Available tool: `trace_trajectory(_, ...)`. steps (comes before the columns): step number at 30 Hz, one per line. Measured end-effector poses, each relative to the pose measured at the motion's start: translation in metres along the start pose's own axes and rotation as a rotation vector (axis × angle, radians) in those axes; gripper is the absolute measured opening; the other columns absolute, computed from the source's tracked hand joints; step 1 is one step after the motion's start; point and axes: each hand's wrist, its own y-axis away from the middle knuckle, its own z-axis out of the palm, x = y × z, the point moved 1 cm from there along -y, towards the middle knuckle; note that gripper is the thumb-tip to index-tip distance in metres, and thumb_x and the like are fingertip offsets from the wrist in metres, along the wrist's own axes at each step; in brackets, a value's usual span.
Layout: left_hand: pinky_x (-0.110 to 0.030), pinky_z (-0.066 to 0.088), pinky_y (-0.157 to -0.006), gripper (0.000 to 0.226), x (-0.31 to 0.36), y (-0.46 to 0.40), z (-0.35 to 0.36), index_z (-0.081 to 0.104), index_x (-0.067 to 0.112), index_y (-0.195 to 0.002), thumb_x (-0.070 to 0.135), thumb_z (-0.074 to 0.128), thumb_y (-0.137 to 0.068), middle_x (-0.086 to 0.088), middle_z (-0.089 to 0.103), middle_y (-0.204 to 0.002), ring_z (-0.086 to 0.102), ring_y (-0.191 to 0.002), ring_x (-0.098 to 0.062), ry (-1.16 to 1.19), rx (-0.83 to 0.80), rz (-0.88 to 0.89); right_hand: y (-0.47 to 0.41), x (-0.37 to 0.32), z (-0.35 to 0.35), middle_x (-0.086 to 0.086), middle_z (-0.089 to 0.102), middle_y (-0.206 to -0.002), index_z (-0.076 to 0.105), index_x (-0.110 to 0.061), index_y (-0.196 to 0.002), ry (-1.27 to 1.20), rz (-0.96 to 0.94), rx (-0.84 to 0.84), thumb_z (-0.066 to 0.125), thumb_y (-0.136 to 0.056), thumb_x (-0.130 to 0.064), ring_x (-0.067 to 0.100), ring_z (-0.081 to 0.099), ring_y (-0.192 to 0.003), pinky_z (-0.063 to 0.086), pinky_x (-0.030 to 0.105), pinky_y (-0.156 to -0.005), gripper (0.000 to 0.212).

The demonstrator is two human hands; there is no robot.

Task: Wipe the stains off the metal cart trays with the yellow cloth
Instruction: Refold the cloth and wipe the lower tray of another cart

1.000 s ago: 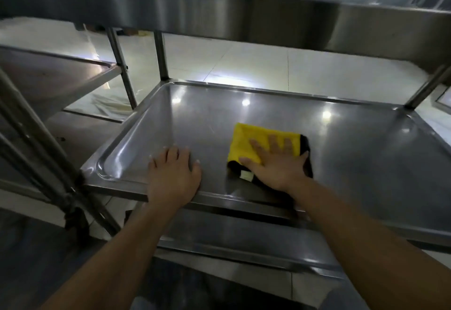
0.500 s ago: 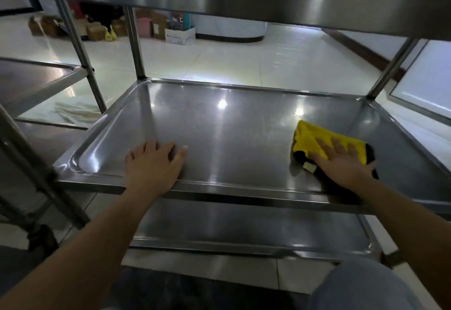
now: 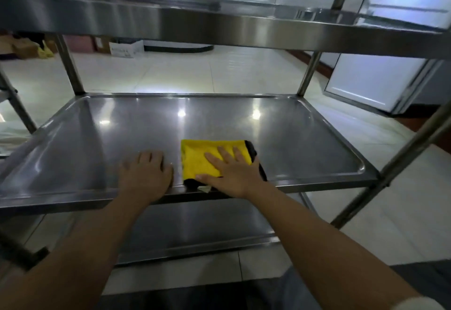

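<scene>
wiping under way on the middle tray

the right hand lies flat, fingers spread, pressing the yellow cloth onto the middle tray near its front edge, roughly midway along. the left hand rests palm-down on bare metal just beside the cloth, fingers relaxed, holding nothing; it looks like a brace. the tray shines evenly and i can't pick out stains in this light, so how much is clean is hard to judge. the lower tray and the top tray look untouched at this moment and, i'd guess, remain to be done. the folded cloth lies flat, its long axis running across the tray, left to right, dark edge toward the right.
</scene>
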Motion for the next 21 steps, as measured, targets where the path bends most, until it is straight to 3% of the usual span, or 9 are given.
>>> trace_trajectory(2, -0.052, 0.03, -0.101, 0.036, -0.003, 0.002, 0.003, 0.052, 0.022, -0.115, 0.048, 0.037, -0.095, -0.007, 0.049, -0.128, 0.044, -0.122, -0.028, 0.009, 0.045, 0.015, 0.015, 0.05, -0.011, -0.019, -0.009, -0.158, 0.002, -0.059, -0.141, 0.005, 0.123, 0.013, 0.008, -0.052, -0.1, 0.023, -0.01, -0.147, -0.008, 0.073, -0.103, 0.098)
trace_trajectory(7, -0.054, 0.029, -0.101, 0.038, -0.003, 0.0, 0.003, 0.05, 0.022, -0.117, 0.049, 0.036, -0.095, -0.007, 0.048, -0.129, 0.042, -0.124, -0.029, 0.018, 0.031, 0.023, 0.063, 0.185, -0.041, -0.01, -0.004, -0.16, 0.003, -0.052, -0.145, -0.026, 0.494, 0.006, 0.018, -0.073, -0.087, 0.029, -0.006, -0.147, 0.001, 0.07, -0.109, 0.081)
trace_trajectory(12, -0.054, 0.032, -0.099, 0.033, -0.001, 0.001, -0.001, 0.053, 0.02, -0.107, 0.046, 0.035, -0.096, -0.007, 0.053, -0.117, 0.046, -0.117, -0.031, -0.026, 0.071, 0.019, 0.059, 0.184, -0.043, -0.007, 0.011, -0.159, 0.016, -0.046, -0.146, -0.008, 0.63, 0.119, 0.02, -0.086, -0.073, 0.036, 0.007, -0.145, 0.002, 0.074, -0.104, 0.066)
trace_trajectory(16, -0.043, 0.05, -0.08, 0.034, 0.01, 0.004, -0.01, 0.061, 0.016, -0.083, 0.043, 0.041, -0.091, -0.01, 0.061, -0.094, 0.057, -0.085, -0.032, -0.042, 0.125, -0.048, 0.054, 0.113, -0.03, 0.006, 0.045, -0.142, 0.039, -0.034, -0.136, 0.017, 0.432, 0.234, 0.031, -0.093, -0.054, 0.032, 0.032, -0.136, 0.019, 0.065, -0.106, 0.048)
trace_trajectory(18, -0.04, 0.05, -0.076, 0.036, 0.012, 0.011, -0.011, 0.063, 0.014, -0.084, 0.041, 0.04, -0.094, -0.011, 0.062, -0.092, 0.058, -0.082, -0.032, -0.019, 0.132, -0.041, 0.058, 0.063, -0.021, 0.012, 0.056, -0.126, 0.045, -0.027, -0.131, -0.019, 0.222, 0.286, 0.037, -0.095, -0.048, 0.032, 0.044, -0.124, 0.03, 0.058, -0.103, 0.043)
trace_trajectory(21, -0.036, 0.045, -0.071, 0.036, 0.005, 0.029, -0.018, 0.067, 0.016, -0.082, 0.04, 0.044, -0.097, -0.011, 0.066, -0.089, 0.061, -0.084, -0.034, 0.169, 0.149, 0.027, 0.07, 0.007, -0.013, 0.01, 0.061, -0.122, 0.048, -0.024, -0.132, -0.091, -0.075, 0.312, 0.043, -0.096, -0.044, 0.031, 0.052, -0.115, 0.03, 0.052, -0.104, 0.042)
